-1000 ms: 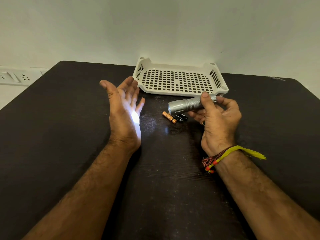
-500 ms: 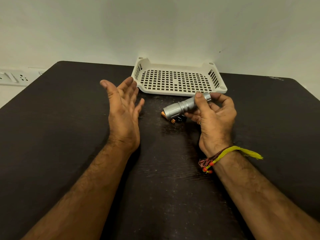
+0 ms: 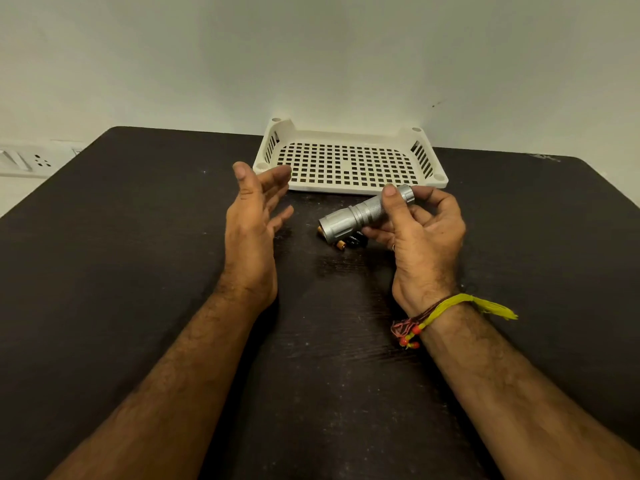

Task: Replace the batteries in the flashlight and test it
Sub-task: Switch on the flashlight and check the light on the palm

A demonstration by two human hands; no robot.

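My right hand grips a silver flashlight by its tail, thumb on top, the head pointing left and slightly down. No light shows from it. My left hand is held upright to the left of the flashlight's head, palm facing it, fingers apart and holding nothing. On the dark table under the flashlight's head lie loose batteries, copper and black, partly hidden by the flashlight.
A white perforated plastic tray stands on the dark table at the back, against the wall, just beyond both hands. A wall socket panel is at the far left. A yellow and red thread band circles my right wrist.
A second ago the flashlight lit a bright spot on my left palm; the light is now gone. The flashlight has tilted down and moved slightly left over the batteries.
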